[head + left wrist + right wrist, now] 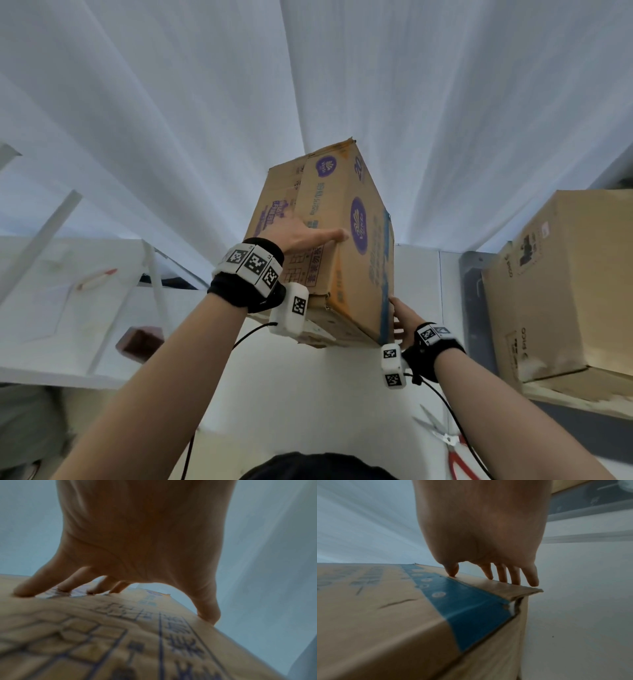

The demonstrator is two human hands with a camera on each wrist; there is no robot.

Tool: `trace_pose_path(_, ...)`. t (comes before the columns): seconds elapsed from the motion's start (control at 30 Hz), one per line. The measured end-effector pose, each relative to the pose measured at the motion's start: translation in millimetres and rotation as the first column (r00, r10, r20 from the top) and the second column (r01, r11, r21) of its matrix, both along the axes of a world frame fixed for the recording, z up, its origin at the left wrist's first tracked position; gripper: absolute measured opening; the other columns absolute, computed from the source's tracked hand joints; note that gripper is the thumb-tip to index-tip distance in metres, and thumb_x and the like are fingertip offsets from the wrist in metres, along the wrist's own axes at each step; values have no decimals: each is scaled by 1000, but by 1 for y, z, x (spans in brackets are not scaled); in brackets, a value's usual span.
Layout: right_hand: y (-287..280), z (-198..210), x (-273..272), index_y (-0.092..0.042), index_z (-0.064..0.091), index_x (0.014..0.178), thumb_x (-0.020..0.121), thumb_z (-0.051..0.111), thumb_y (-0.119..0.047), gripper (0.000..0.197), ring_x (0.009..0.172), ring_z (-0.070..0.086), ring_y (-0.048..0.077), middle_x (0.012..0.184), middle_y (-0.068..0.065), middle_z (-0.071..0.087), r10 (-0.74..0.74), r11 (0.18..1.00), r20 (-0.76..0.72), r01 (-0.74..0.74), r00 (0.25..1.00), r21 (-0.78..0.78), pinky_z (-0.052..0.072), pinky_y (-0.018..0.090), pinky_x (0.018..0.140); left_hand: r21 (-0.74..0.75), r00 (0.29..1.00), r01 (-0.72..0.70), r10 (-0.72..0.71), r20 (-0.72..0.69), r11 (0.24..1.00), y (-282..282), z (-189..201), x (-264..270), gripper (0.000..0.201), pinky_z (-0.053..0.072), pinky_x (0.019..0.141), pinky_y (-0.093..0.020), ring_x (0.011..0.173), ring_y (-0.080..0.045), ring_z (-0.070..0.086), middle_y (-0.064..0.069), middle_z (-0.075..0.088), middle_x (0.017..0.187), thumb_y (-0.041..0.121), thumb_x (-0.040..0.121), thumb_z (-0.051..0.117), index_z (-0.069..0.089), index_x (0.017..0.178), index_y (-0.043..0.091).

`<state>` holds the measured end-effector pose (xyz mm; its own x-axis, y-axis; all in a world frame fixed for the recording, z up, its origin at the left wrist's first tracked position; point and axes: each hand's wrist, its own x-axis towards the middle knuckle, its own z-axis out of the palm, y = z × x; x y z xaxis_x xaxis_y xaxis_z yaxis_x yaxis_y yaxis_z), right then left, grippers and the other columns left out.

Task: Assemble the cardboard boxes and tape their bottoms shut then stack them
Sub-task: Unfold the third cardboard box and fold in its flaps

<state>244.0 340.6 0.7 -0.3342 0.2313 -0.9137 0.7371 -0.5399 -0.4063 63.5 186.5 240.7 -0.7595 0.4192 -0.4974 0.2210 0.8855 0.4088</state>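
Note:
A brown cardboard box (329, 240) with purple print is held up above the white table (308, 394), tilted, one end pointing away from me. My left hand (308, 236) lies on its upper left face, fingers (68, 582) straight and spread, thumb stretched along the near edge. My right hand (400, 322) rests against the lower right end, where a strip of blue tape (387, 274) wraps the corner. In the right wrist view the thumb tip touches the blue tape (462, 601) and the straight fingers (501, 574) lie on the adjoining face of the box (376, 608).
A larger cardboard box (555, 284) stands at the right on flat cardboard. Red-handled scissors (448, 442) lie near the front right. A brown block (140, 342) and a red-tipped pen (96, 278) lie at the left. A white curtain (171, 102) hangs behind.

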Motion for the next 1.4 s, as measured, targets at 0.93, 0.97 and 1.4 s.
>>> trace_pose_path(0.93,49,103,71,2,45,133,83,62,-45,71,122,54,33,134,14,54,-176,710,-36,152,984,687,42,45,107,383,765,-312,-9,644,869,-67,-98,1,72,54,94,-55,107,-35,67,-14,65,122,71,77,63,52,132,26)
trace_pose_path(0.97,47,115,67,1,43,133,89,61,-35,59,121,53,34,133,14,53,-165,696,-54,155,985,701,42,46,107,380,732,-358,3,681,853,-71,-106,2,71,53,95,-57,108,-36,67,-15,67,122,71,78,64,54,132,26)
trace_pose_path(1.4,-13,212,8,-17,35,135,96,42,-18,39,111,57,29,124,8,57,298,531,76,-231,951,815,47,47,100,326,393,-884,155,907,336,-105,-208,59,58,52,81,-48,98,-37,66,-14,74,108,69,89,46,68,117,22)
